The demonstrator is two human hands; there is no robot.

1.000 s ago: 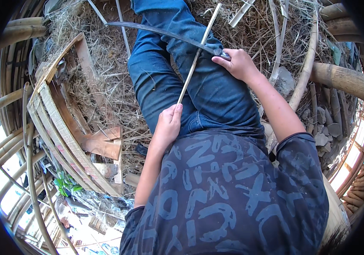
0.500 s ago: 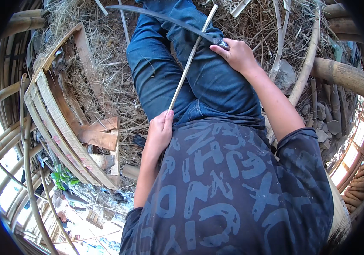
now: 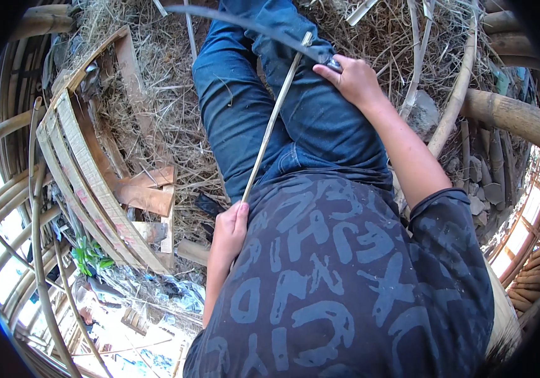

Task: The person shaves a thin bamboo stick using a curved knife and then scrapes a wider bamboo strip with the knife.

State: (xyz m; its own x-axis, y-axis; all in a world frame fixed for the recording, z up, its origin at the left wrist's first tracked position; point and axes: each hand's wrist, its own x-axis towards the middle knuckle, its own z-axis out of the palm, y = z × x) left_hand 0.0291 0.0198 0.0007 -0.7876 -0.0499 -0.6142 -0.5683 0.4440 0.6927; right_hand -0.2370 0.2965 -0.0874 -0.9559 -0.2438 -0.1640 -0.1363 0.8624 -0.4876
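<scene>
My right hand (image 3: 353, 80) is closed round the dark handle of a long curved knife (image 3: 251, 26), over my right knee. Its blade points away to the upper left and is slightly blurred. Below it, my left hand (image 3: 231, 228) grips the near end of a thin pale strip of bamboo or wood (image 3: 269, 129) beside my waist. The strip slants up across my jeans (image 3: 238, 120), and its far end passes by the blade close to the handle. Whether the blade lies over or under the strip there is hard to make out.
A slatted wooden crate (image 3: 97, 189) stands to my left, with broken board pieces (image 3: 147, 198) by it. Dry straw (image 3: 163, 101) covers the ground. On my right are a bamboo pole (image 3: 509, 113), a grey rock (image 3: 422, 116) and a bent stick (image 3: 458, 82).
My left hand has drawn back toward my body and slightly left, pulling the strip along under the knife. Less of the strip now sticks out beyond the blade. My right hand has barely moved.
</scene>
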